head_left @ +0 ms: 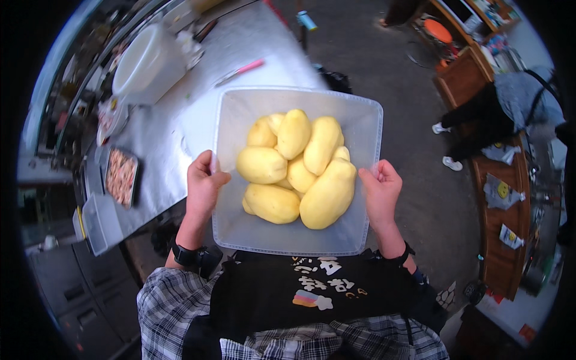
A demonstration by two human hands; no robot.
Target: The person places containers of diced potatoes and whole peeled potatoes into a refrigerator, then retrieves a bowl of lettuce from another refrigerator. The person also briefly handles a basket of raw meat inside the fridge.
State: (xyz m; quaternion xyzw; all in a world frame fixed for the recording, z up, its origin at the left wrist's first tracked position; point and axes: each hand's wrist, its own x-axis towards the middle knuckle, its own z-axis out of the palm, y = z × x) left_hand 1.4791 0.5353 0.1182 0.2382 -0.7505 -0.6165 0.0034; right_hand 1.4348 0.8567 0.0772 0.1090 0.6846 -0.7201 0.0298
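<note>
While both hands carry it, the clear plastic tub (240, 114) sits in front of my chest, partly over the steel desk (162, 144). My left hand (203, 183) has its grip closed on the left rim, my right hand (380, 191) on the right rim. Peeled potatoes (297, 168) are heaped inside, so peeling looks done; the tub is not yet set down.

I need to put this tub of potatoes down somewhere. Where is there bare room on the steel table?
The steel table is bare between the white bucket, the pink-handled tool and the tub. Its left edge is crowded: a tray of food and small containers.
</note>
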